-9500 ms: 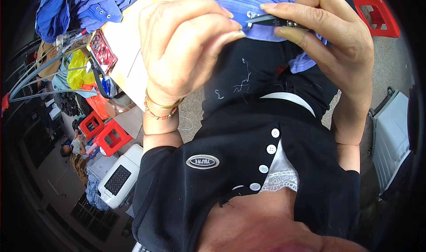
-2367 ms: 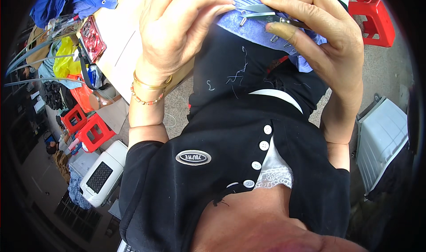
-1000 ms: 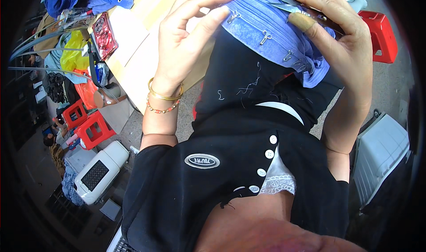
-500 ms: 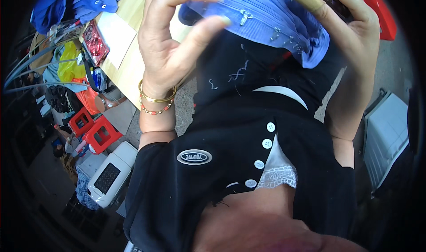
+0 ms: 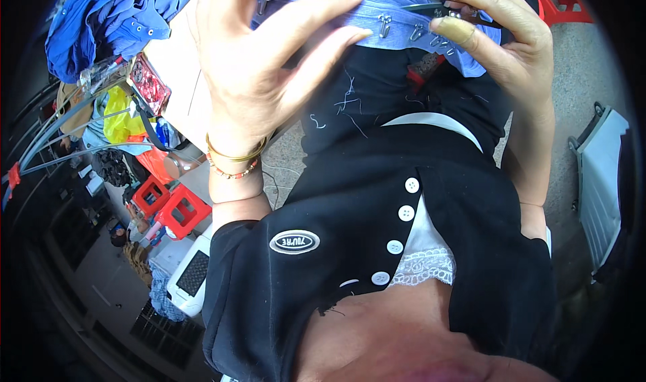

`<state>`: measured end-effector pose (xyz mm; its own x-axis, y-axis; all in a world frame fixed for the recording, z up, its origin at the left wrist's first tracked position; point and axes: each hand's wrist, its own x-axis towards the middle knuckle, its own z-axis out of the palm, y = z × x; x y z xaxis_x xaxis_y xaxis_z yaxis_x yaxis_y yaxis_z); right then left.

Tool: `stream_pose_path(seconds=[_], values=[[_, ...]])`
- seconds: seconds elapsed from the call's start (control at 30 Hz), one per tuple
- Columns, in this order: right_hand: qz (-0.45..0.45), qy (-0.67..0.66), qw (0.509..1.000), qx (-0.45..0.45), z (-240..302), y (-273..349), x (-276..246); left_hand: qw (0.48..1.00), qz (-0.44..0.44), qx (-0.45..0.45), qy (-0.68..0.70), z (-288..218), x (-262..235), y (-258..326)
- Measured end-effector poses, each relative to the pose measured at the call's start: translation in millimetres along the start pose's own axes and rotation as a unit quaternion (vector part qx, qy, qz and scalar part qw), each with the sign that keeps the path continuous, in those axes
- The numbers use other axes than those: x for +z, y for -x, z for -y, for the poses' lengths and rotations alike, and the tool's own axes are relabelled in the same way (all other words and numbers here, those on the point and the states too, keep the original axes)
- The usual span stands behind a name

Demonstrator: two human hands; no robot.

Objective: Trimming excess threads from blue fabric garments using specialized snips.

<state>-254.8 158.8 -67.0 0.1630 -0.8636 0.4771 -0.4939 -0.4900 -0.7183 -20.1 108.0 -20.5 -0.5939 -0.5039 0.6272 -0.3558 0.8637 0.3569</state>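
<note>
Left hand: thumb and index apart at blue cloth, which lies over black trousers. Right hand: fingers clamped on snips, blades apart. Hooks line cloth edge.

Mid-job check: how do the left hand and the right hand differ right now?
The right hand grips small scissors, their blades apart; the left hand shows no tool, its thumb and forefinger spread. The left wrist wears gold bangles and a beaded bracelet, while the right wrist shows none. The right thumb has a tan covering; the left thumb shows none. Both hands reach over the blue cloth.
</note>
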Motion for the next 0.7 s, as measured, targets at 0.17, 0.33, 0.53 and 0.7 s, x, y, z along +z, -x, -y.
stream_pose_path(seconds=[0.17, 0.33, 0.53, 0.7], values=[[0.011, -0.045, 0.999, 0.016, 1, 7, 6, 0.977, 0.083, 0.09, -0.176, 9, -6, 5], [-0.003, -0.059, 0.998, -0.008, -2, 9, 10, 0.972, 0.06, 0.153, -0.166, 20, 2, 6], [-0.038, -0.069, 0.996, -0.042, -2, 7, 13, 0.983, 0.056, 0.113, -0.135, 21, 6, 10], [-0.052, -0.071, 0.993, -0.077, -3, 3, 16, 0.988, 0.033, 0.107, -0.102, 18, 9, 6]])
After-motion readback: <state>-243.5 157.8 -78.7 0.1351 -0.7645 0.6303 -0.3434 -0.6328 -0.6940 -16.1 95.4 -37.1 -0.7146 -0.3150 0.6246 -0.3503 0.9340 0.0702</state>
